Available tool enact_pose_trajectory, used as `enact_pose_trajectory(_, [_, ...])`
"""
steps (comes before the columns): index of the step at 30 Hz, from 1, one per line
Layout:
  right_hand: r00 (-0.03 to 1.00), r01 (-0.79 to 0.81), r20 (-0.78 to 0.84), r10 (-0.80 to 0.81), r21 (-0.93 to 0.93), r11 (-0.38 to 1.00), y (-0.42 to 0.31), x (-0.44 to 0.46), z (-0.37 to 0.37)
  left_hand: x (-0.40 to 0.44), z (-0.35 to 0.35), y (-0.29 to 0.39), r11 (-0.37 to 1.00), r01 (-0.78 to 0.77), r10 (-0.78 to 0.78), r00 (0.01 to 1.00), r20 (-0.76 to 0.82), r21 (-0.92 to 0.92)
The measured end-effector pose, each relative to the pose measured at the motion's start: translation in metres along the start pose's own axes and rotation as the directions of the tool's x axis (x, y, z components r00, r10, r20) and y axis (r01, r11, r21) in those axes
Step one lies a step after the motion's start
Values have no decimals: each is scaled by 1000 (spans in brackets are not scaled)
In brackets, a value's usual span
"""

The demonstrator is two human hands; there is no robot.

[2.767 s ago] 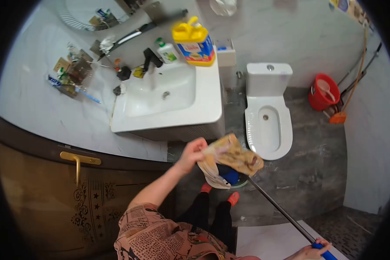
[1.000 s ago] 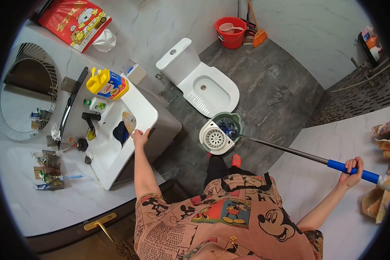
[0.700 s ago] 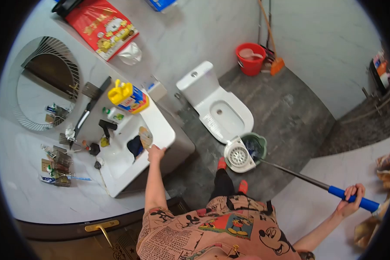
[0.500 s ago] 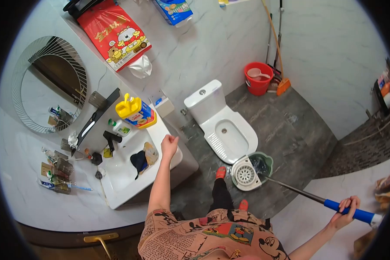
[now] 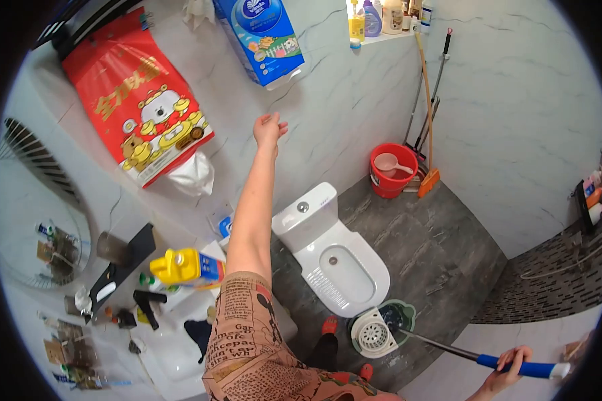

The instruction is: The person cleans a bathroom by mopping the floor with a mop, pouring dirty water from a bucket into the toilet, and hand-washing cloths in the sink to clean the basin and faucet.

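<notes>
My left hand is raised on an outstretched arm, below the blue tissue pack hung on the wall. Its fingers are loosely bent and apart, with nothing seen in them. At the lower right, my right hand is wrapped round the blue grip of a mop. The mop's metal pole slants down into a green mop bucket with a white wringer basket, and its head is hidden inside. A red tissue bag hangs to the left, a white tissue sticking out below.
A squat toilet stands on the dark floor beside the bucket. Behind it are a red bucket and an orange broom. On the left, a yellow jug stands by the white sink.
My left hand has risen from beside the sink toward the blue tissue pack. The view has tilted upward. My right hand keeps its hold on the mop, whose head stays in the bucket.
</notes>
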State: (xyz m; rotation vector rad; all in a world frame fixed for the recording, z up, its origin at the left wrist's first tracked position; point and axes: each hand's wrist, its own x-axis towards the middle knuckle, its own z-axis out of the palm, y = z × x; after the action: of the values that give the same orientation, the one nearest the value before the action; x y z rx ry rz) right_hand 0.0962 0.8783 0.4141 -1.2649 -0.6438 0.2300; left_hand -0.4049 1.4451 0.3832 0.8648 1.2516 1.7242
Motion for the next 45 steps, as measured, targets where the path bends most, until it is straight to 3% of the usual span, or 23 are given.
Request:
enact_pose_trajectory(6, [995, -33, -96, 29, -44, 998, -20, -8, 57, 81, 48, 6, 985, 109, -115, 993, -36, -137])
enact_pose_trajectory(12, [988, -51, -148, 41, -65, 997, -18, -15, 82, 128, 59, -1, 991, 51, -59, 996, -61, -125])
enact_pose_trajectory(13, [990, -49, -134, 39, -68, 997, -18, -16, 83, 132, 63, -10, 987, -67, 48, 990, -130, -147])
enact_pose_trajectory(14, [992, -47, -120, 39, -70, 996, -18, -16, 84, 135, 59, -19, 982, -150, 163, 979, -123, 113])
enact_pose_trajectory(16, [992, -49, -119, 41, -66, 997, -20, -19, 81, 138, 39, -49, 755, -290, 368, 930, -14, 588])
enact_pose_trajectory(18, [990, -45, -135, 39, -41, 998, -21, -19, 76, 106, 25, -88, 411, -288, 371, 919, 130, 865])
enact_pose_trajectory(19, [993, -43, -110, 38, -43, 998, -22, -19, 73, 89, 13, -117, 303, -258, 280, 944, 173, 917])
enact_pose_trajectory(20, [996, -38, -85, 34, -45, 998, -23, -19, 68, 71, -1, -153, 298, -242, 234, 956, 175, 923])
enact_pose_trajectory(21, [997, -35, -64, 31, -48, 998, -25, -21, 62, 40, -7, -171, 348, -352, 267, 925, 268, 869])
enact_pose_trajectory(22, [997, -18, -82, 15, -36, 999, -20, -22, 49, 9, -6, -189, 503, -263, 182, 963, 196, 823])
enact_pose_trajectory(23, [994, 2, -105, -4, -24, 1000, -9, -21, 31, -25, -5, -196, 646, -244, 118, 968, 221, 723])
enact_pose_trajectory(24, [991, 23, -129, -25, -17, 1000, -3, -21, 18, -63, 0, -193, 822, -80, -32, 982, 186, 564])
enact_pose_trajectory(25, [994, 36, -104, -37, -19, 999, 0, -20, 5, -98, 4, -186, 935, -63, -29, 967, 253, 350])
enact_pose_trajectory(28, [998, 32, -49, -31, 26, 999, -2, -14, -19, -207, 19, -108, 995, 86, -100, 895, 434, 50])
enact_pose_trajectory(30, [996, 47, -79, -44, 43, 998, -3, -12, -30, -290, 46, -14, 861, 251, -40, 900, 434, -442])
enact_pose_trajectory(32, [998, 37, -43, -34, 74, 997, -3, -6, -49, -353, 48, 71, 706, 439, 58, 746, 664, -555])
enact_pose_trajectory(34, [999, 51, 4, -51, 104, 993, -4, -1, -70, -411, 48, 128, 601, 577, 225, 542, 809, -554])
enact_pose_trajectory(36, [998, 59, 0, -59, 113, 992, -6, 3, -90, -467, 50, 163, 556, 657, 358, 363, 860, -509])
enact_pose_trajectory(37, [997, 59, 42, -63, 84, 995, -4, 6, -113, -493, 51, 175, 545, 683, 416, 283, 864, -486])
enact_pose_trajectory(38, [985, -6, 169, -26, 185, 983, 16, 16, -158, -519, 55, 183, 545, 703, 451, 214, 867, -457])
enact_pose_trajectory(42, [998, 53, 20, -58, 187, 981, -4, 5, -186, -608, 68, 195, 562, 755, 489, 24, 872, -337])
enact_pose_trajectory(45, [997, 56, -64, -44, 199, 978, -21, -4, -191, -659, 78, 198, 538, 796, 503, -40, 864, -276])
